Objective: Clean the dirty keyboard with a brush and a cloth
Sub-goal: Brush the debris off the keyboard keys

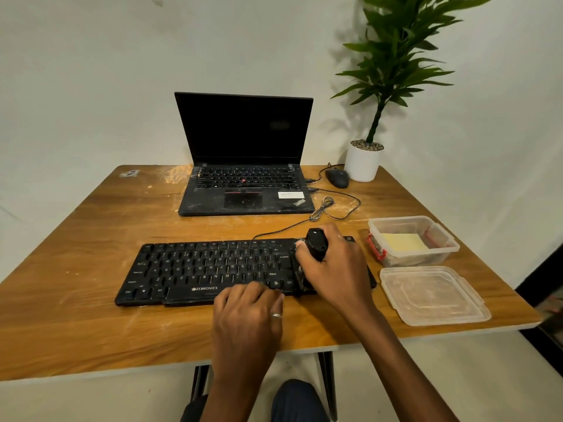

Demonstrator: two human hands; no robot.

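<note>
Gripped brush (pixel 316 245) in right hand (pixel 335 269) at right end of keyboard (pixel 195 269); pressed left hand (pixel 246 318) bent fingers on front rim; looked light, stiff, slide-prone near desk (pixel 91 330) front edge.

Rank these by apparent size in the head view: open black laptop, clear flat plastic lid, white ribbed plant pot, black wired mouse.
1. open black laptop
2. clear flat plastic lid (nearer the camera, so enlarged)
3. white ribbed plant pot
4. black wired mouse

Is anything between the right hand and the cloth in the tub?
Nothing visible. The cloth lies in the open tub, its lid off beside it. The right hand grips the brush, though.
</note>
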